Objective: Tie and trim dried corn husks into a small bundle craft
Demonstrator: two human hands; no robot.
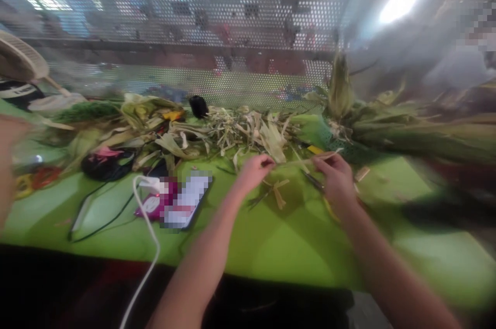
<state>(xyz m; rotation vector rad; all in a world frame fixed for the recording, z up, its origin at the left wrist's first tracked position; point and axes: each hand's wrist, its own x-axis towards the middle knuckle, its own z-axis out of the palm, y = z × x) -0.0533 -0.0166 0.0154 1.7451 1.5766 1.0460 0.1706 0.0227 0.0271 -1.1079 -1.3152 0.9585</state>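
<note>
A thin pale strip of corn husk (292, 164) is stretched level between my two hands above the green table. My left hand (256, 170) pinches its left end, fingertips pressed together. My right hand (336, 176) grips the other end between thumb and finger, with a short tail of strip sticking out past it. Below the strip lies a small knotted piece of husk (279, 194). Partly behind my right hand is a dark pointed tool (313, 180), perhaps scissors, with a yellow part near my palm.
Dried corn husks (248, 132) are heaped along the back by a perforated metal screen (256, 34). A phone (189, 200) and a purple box with a white cable (157, 246) lie left. Large husk bundles (406, 130) and a green basket (329, 135) stand right. Another person's arm (10, 163) shows far left.
</note>
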